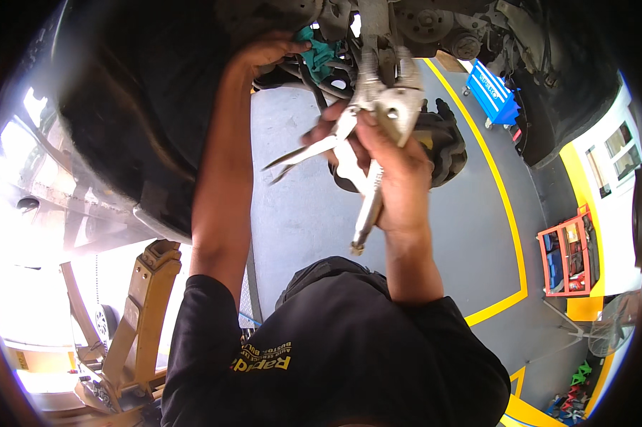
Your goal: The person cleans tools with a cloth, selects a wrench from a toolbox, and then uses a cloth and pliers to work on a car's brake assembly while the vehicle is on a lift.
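Observation:
My right hand (400, 167) grips large silver locking pliers (408, 99) by the body, thumb on top. Their jaws point up toward the vehicle's underside, and one handle swings out to the left, apart from the other. Whether the jaws touch the metal arm (375, 25) above them, I cannot tell. My left hand (267, 53) is raised at the upper left, its fingers closed at a crumpled teal cloth (321, 57) among hoses and metal parts. Some of its fingertips are hidden. Behind my right hand is a dark, lobed part (447, 146).
The vehicle's black wheel-arch liner (121, 92) curves close along my left arm. A tan lift post (146, 306) stands lower left. To the right are a blue wheeled tool cart (493, 92), a red tool trolley (567, 256) and a fan (613, 324). Yellow lines (509, 206) mark the grey floor.

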`<state>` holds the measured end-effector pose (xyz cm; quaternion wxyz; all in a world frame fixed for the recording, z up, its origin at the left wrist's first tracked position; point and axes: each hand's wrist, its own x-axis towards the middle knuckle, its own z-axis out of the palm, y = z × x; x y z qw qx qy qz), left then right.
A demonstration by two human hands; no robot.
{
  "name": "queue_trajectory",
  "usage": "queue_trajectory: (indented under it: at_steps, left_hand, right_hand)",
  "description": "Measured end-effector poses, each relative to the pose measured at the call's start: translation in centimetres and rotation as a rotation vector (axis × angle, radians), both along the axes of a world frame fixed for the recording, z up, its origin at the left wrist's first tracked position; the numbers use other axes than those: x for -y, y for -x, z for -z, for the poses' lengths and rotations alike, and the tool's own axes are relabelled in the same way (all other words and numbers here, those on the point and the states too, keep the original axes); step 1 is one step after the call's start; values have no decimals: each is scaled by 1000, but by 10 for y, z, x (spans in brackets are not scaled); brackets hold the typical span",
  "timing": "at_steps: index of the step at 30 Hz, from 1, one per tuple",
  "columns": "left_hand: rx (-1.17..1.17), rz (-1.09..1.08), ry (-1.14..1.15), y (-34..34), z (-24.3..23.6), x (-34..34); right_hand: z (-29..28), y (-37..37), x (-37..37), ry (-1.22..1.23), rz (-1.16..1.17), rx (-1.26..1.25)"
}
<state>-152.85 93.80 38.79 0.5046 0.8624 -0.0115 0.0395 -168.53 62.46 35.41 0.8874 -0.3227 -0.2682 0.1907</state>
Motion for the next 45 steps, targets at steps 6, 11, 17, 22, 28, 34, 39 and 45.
queue_trajectory:
  at_steps: [6, 11, 17, 22, 28, 34, 39, 45]
  left_hand:
    - [-53, -200, -773, -22, -33, 8]
    - [-41, -177, -656, -15, -43, 26]
    - [17, -247, -431, 9, -25, 37]
    - [4, -248, -384, 9, -24, 34]
    - [71, -275, -160, 15, -21, 45]
    - [57, -274, -67, -2, -8, 27]
    - [25, -165, 104, -17, 12, 6]
    - [40, -184, 131, -18, 9, 21]
  right_hand:
    - [24, 3, -54, 519, 201, 141]
    - [82, -48, -170, 553, 468, 103]
    - [82, -77, -191, 526, 844, 114]
    - [76, -95, -202, 503, 832, 119]
    - [64, -94, -197, 544, 730, 109]
    - [64, -93, -207, 431, 785, 114]
    - [64, -90, -209, 463, 765, 85]
    - [70, -98, -212, 456, 831, 108]
